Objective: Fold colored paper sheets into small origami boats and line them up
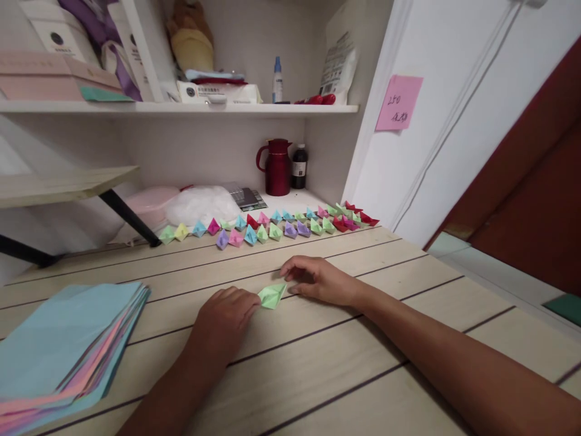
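Note:
A small folded green paper piece (272, 296) lies on the wooden tabletop (318, 363) between my hands. My left hand (227, 318) is curled, its fingertips pinching the piece's left end. My right hand (318, 280) rests on the table at the piece's right end, fingers bent and pressed near its tip. Beyond them, two rows of folded paper boats (272, 227) in several colours run along the table's back edge.
A stack of coloured paper sheets (63, 351) lies at the near left. A red jug (276, 166) and a dark bottle (299, 165) stand at the back. A shelf (181, 108) above carries boxes and bags. A pink note (398, 102) sticks to the white door.

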Motion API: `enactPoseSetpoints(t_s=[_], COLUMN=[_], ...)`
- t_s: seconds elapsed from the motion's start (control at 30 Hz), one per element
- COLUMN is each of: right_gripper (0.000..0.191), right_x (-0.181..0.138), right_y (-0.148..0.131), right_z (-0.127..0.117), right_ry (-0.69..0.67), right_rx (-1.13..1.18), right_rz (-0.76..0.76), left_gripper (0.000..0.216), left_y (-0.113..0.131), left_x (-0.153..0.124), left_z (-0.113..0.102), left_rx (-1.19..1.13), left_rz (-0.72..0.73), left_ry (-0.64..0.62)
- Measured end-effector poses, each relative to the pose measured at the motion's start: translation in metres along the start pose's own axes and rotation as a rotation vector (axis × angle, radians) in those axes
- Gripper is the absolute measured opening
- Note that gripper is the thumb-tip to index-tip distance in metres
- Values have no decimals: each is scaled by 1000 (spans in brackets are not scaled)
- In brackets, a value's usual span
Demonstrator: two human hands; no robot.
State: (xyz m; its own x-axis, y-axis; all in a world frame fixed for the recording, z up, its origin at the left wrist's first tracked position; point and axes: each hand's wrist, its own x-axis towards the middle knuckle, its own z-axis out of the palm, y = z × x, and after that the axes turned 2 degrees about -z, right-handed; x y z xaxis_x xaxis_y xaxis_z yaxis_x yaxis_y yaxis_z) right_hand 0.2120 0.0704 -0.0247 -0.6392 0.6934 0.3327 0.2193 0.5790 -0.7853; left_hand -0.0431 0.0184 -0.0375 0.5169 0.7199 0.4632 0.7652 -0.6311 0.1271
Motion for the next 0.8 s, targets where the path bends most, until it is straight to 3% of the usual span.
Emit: enactPoseSetpoints(t_s=[0.4, 0.8], right_gripper=[17, 22], right_x=[2, 3], right_y=[-4, -2], right_z=[5, 9], right_ry=[6, 49], right_rx=[-88, -155], right_rz=[-54, -55], left_gripper=[28, 37], left_y=[4, -2], left_x=[1, -1], left_z=[-4, -1], left_rx=[6, -107], left_rz=[-112, -255], left_ry=[-25, -53])
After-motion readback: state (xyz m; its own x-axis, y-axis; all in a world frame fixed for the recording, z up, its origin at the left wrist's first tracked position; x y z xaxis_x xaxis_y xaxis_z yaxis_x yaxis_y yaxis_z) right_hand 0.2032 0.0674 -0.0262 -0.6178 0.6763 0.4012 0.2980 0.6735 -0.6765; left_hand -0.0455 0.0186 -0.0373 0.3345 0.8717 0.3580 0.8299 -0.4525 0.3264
